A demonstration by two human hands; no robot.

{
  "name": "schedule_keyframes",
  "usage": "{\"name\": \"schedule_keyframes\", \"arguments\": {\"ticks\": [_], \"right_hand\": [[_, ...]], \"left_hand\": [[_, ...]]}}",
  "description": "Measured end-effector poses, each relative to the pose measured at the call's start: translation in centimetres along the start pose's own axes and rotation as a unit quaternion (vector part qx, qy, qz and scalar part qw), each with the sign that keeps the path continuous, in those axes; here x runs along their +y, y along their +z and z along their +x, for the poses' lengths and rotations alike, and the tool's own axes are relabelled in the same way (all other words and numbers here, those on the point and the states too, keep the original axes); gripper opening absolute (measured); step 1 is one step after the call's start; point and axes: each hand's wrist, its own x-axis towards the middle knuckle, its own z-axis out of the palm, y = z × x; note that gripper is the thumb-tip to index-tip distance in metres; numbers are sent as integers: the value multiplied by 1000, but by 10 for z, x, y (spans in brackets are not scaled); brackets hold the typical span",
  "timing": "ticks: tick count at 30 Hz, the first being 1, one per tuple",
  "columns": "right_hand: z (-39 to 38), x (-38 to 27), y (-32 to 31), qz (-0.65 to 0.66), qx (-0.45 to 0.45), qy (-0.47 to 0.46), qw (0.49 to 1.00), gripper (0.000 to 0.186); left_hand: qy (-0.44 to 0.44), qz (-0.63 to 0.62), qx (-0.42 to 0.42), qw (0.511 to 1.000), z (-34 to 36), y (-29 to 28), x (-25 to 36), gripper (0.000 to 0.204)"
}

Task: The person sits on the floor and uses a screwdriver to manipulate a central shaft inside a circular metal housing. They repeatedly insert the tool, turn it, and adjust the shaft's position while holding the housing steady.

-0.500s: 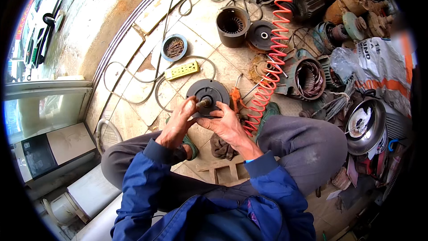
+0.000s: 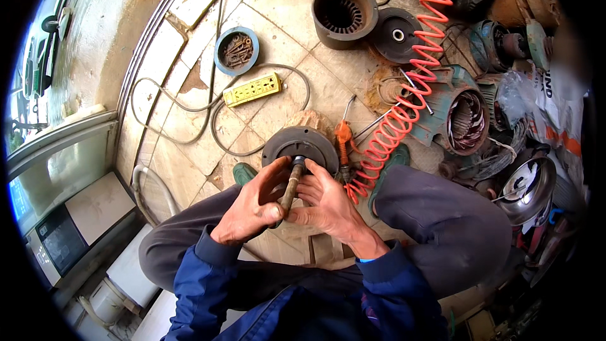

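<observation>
Floor tiles (image 2: 271, 120): passage left between motor end cover (image 2: 300, 142) and yellow power strip (image 2: 252, 89). Right: obstructed by orange air gun (image 2: 343, 135), red coiled hose (image 2: 380, 143). Far right: blurred, apparently blocked by white sack (image 2: 555, 108).

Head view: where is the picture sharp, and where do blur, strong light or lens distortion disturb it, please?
Head view, centre: left hand, right hand and shaft look fairly sharp. Head view, right: a blurred smudge sits beside the white sack. Head view, upper left: the pavement outside is bright and pale. Head view, left: the doorway track curves, and black fills the corners.
</observation>
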Motion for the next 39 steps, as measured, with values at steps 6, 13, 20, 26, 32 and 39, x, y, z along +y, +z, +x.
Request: {"name": "schedule_keyframes", "arguments": {"ticks": [6, 13, 20, 26, 32, 39], "right_hand": [[-4, -8, 2, 21, 12, 1, 1000, 154], [0, -10, 1, 28, 2, 20, 999, 155], [-3, -15, 0, 5, 8, 36, 999, 153], [1, -12, -2, 49, -1, 27, 998, 148], [2, -7, -4, 36, 16, 22, 999, 144], [1, -8, -3, 15, 27, 14, 999, 141]], "left_hand": [[-41, -3, -4, 999, 7, -1, 14, 146], [-46, -11, 8, 999, 8, -4, 11, 145], [-47, -23, -1, 999, 9, -5, 11, 145], [-40, -36, -2, 999, 11, -5, 9, 143], [-34, -31, 2, 999, 10, -6, 10, 139], [-32, -10, 9, 999, 11, -9, 7, 136]]}}
